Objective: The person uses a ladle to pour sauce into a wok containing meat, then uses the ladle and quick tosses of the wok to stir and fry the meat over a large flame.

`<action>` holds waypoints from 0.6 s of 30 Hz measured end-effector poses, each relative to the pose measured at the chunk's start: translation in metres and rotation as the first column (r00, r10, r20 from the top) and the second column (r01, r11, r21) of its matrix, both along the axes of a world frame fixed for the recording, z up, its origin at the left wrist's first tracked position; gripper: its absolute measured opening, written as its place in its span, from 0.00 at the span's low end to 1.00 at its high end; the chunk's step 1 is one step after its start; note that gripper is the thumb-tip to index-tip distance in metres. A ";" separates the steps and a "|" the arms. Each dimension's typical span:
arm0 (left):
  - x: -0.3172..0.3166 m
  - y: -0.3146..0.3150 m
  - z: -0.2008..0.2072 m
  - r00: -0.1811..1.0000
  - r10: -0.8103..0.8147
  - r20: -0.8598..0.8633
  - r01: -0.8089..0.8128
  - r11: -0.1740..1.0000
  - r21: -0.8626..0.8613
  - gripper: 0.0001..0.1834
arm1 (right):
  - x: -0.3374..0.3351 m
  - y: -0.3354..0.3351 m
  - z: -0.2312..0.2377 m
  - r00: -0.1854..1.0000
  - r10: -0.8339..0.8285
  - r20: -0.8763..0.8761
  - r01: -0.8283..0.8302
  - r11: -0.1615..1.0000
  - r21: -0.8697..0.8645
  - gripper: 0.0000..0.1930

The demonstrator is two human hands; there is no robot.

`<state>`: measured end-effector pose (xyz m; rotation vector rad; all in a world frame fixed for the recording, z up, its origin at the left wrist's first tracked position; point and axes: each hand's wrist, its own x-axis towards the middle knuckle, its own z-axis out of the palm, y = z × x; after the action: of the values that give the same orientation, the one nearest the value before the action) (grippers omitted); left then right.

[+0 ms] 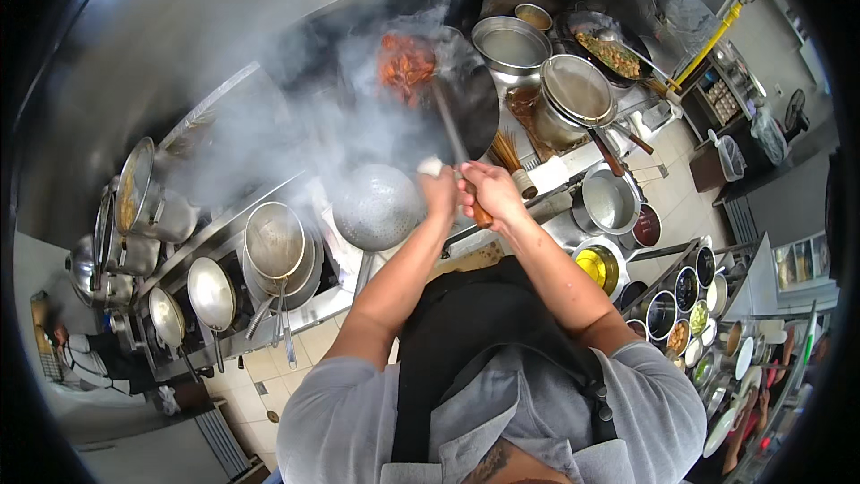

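Note:
My right hand (489, 190) is closed round the wooden grip of a long-handled metal cooking utensil (451, 121). Its shaft runs up over a large dark wok (475, 94) toward glossy red-orange food (406, 63); the head is hidden by food and smoke. Close beside it, my left hand (439, 190) is shut on a folded white cloth (431, 166). Whether that cloth also grips the wok's edge cannot be seen. A round perforated strainer (378, 206) lies just left of my left hand.
Thick smoke veils the left stove. Right of the wok stand a metal pot (511, 45), a strainer over a pot (578, 90) and another wok with food (609, 56). Pans (211, 294) line the left. A yellow-oil pot (593, 267) and ingredient containers (662, 314) are at right.

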<state>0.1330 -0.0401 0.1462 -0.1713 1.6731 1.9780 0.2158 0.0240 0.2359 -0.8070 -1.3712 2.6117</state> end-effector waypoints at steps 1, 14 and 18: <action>-0.003 -0.006 0.019 0.992 -0.006 0.125 -0.001 0.999 0.052 0.08 | -0.006 0.005 -0.005 0.996 0.059 -0.064 -0.070 0.977 -0.203 0.09; -0.062 -0.025 -0.017 0.928 -0.193 0.319 -0.012 0.840 0.542 0.20 | 0.006 0.037 0.011 0.973 0.053 -0.224 -0.227 0.370 -0.901 0.18; -0.047 0.002 -0.015 0.953 -0.041 0.299 -0.110 0.875 0.472 0.19 | -0.013 0.042 0.024 0.972 0.011 -0.234 -0.200 0.560 -0.804 0.14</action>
<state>0.0856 -0.0379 0.1317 -0.3002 0.9519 2.2016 0.2028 0.0656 0.2599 -0.4578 -0.0254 3.2941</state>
